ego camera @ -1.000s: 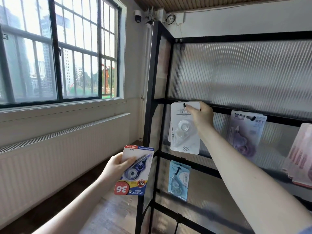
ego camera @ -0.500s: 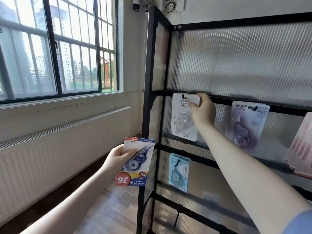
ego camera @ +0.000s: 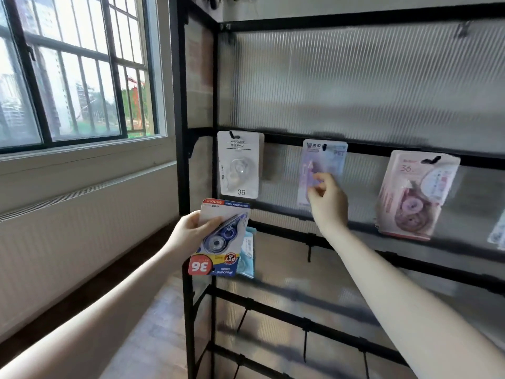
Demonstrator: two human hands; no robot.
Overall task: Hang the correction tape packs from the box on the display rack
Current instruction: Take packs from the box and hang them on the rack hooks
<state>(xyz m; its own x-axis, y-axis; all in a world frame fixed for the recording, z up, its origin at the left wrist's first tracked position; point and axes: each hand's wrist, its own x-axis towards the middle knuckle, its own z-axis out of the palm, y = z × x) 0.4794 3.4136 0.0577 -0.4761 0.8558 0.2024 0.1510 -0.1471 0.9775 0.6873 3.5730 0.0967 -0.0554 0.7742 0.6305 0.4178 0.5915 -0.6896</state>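
A black display rack (ego camera: 382,149) with ribbed translucent panels fills the right side. A white correction tape pack (ego camera: 239,164) marked 36 hangs on a hook at the rack's left end, free of any hand. My left hand (ego camera: 191,232) grips a colourful correction tape pack (ego camera: 221,239) upside down, below the white one. My right hand (ego camera: 326,199) hovers empty with loosely curled fingers in front of a lilac pack (ego camera: 322,165) hanging on the same bar. A pink pack (ego camera: 415,192) hangs further right. A light blue pack (ego camera: 247,253) hangs lower, mostly hidden behind the held pack.
Bare hooks (ego camera: 308,251) stick out from the lower bars of the rack. A barred window (ego camera: 76,69) and a white radiator cover (ego camera: 82,233) run along the left wall. Wooden floor (ego camera: 147,337) lies below. The box is not in view.
My right hand let go of the white pack, which now hangs on its hook, and moved right and down to the lilac pack. The view shifted right.
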